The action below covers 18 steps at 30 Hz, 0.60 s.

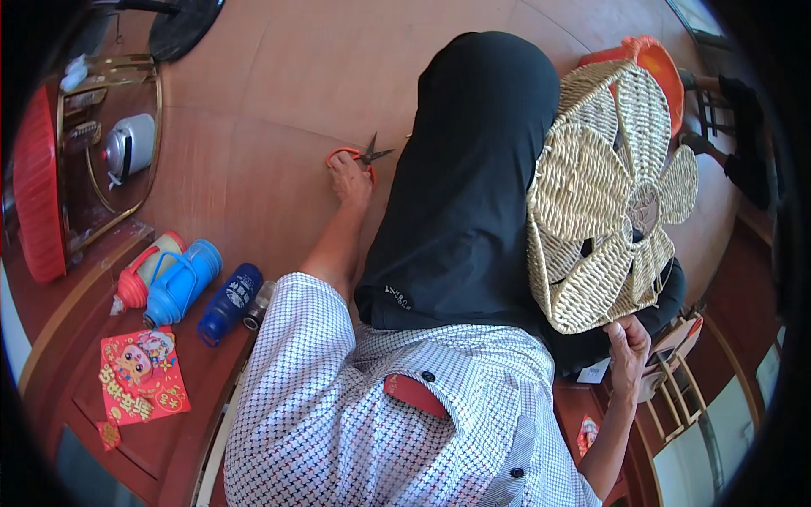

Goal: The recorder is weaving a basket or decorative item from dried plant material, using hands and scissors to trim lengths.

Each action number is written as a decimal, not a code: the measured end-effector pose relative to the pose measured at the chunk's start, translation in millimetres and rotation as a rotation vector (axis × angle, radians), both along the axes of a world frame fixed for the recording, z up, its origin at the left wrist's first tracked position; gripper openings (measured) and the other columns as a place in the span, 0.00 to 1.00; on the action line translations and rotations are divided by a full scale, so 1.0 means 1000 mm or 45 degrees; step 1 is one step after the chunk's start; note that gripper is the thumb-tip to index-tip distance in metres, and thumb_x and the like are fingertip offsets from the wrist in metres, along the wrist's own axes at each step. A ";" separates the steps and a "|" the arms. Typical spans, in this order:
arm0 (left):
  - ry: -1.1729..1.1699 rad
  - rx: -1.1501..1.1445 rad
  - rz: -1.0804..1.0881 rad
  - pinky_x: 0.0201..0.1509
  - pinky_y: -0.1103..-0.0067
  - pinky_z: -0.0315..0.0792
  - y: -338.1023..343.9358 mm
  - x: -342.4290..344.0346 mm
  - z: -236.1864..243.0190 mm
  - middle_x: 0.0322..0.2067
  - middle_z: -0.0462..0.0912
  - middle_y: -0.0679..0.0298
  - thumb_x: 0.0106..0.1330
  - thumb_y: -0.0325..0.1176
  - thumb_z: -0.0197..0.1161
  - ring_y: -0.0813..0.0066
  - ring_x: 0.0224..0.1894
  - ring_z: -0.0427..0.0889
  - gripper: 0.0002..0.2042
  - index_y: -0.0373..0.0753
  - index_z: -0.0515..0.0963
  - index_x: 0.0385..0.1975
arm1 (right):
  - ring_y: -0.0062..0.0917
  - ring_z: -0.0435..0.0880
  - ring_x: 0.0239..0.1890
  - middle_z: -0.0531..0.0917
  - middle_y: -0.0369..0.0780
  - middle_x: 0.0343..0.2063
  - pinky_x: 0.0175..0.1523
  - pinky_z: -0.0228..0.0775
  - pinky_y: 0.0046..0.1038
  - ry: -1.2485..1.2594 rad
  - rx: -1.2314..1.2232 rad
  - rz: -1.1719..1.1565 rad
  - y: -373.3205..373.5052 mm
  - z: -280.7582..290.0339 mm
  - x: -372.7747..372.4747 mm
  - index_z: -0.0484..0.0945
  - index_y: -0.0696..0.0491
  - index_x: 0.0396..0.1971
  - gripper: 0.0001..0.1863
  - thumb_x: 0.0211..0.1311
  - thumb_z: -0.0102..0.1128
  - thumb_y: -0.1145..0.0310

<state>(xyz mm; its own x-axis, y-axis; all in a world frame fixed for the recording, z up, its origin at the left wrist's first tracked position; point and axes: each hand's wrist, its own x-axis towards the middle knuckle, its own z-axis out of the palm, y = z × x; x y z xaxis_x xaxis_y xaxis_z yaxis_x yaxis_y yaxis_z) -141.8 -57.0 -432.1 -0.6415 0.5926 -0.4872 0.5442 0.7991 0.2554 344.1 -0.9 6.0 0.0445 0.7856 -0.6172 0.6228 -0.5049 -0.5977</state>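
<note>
My left hand [351, 179] is out over the floor to the left of my legs, its fingers closed on red-handled scissors [370, 156]. The dark blades are spread apart. A woven straw basket [583, 182] with large petal shapes around a brown centre patch leans on my lap at the right. At its lower edge my right hand [629, 351] is closed in a pinch, thumb against fingers. Whether a loose strand lies between those fingertips is too small to tell.
An orange-red plastic container [659, 72] stands behind the basket. To my left are a blue thermos [183, 283], a red thermos [145, 270], a dark blue bottle [230, 304] and a red paper packet [144, 376]. A red stool [38, 186] and wooden chair frame [676, 393] flank me.
</note>
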 end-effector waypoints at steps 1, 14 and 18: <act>0.074 -0.075 -0.052 0.65 0.56 0.80 -0.003 -0.003 -0.004 0.62 0.72 0.48 0.64 0.34 0.78 0.45 0.63 0.79 0.29 0.36 0.68 0.60 | 0.09 0.62 0.26 0.74 0.23 0.24 0.32 0.50 0.20 -0.035 -0.050 -0.025 0.002 0.002 -0.001 0.83 0.54 0.31 0.20 0.74 0.73 0.52; -0.184 -0.012 0.034 0.52 0.66 0.77 -0.003 -0.085 -0.029 0.46 0.76 0.57 0.70 0.42 0.75 0.64 0.50 0.80 0.18 0.40 0.74 0.47 | 0.11 0.74 0.36 0.81 0.27 0.31 0.43 0.68 0.20 0.167 -0.023 -0.044 0.001 -0.001 -0.005 0.84 0.60 0.36 0.14 0.75 0.70 0.62; -0.546 0.290 0.588 0.47 0.70 0.76 0.049 -0.120 0.051 0.39 0.78 0.61 0.71 0.44 0.74 0.71 0.44 0.81 0.16 0.41 0.76 0.43 | 0.10 0.73 0.35 0.80 0.27 0.31 0.42 0.67 0.20 0.263 0.012 -0.080 -0.001 -0.007 -0.003 0.84 0.59 0.37 0.16 0.76 0.69 0.59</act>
<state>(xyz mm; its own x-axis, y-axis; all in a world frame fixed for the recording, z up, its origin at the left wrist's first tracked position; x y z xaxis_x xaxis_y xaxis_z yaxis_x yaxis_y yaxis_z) -261.3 -7.6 -381.3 -0.6312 0.4219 -0.6508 -0.0278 0.8263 0.5626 341.2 -2.2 -1.3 -0.0335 0.7913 -0.6106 0.4539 -0.5322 -0.7146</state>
